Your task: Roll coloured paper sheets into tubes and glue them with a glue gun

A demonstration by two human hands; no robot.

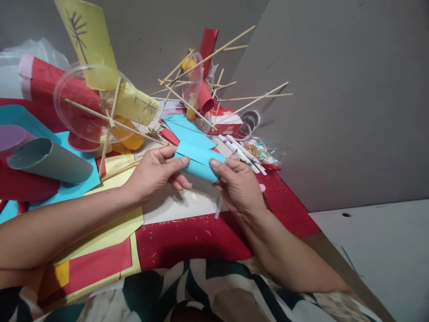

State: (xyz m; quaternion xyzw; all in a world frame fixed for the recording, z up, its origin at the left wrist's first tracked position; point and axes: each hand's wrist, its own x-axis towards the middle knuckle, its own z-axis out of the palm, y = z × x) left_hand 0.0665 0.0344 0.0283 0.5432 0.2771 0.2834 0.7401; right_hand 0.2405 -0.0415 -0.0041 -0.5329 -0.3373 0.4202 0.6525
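Between my two hands is a piece of blue paper [201,157], curled over on itself so that an edge runs along its front. My left hand [161,167] pinches its left end, thumb on top. At the right end, my right hand [238,181] grips it with the thumb pressed on the front. The fingers behind the paper are partly hidden. Just below lies a white sheet [182,208], and beyond my hands is another blue paper piece [187,129].
Stick frames with plastic discs [192,82] stand at the back. Left are a grey-green tube [50,161], yellow sheets [117,235] and a red paper strip [103,261]. Markers [246,154] and a tape roll [252,120] lie at right on the red cloth [187,243].
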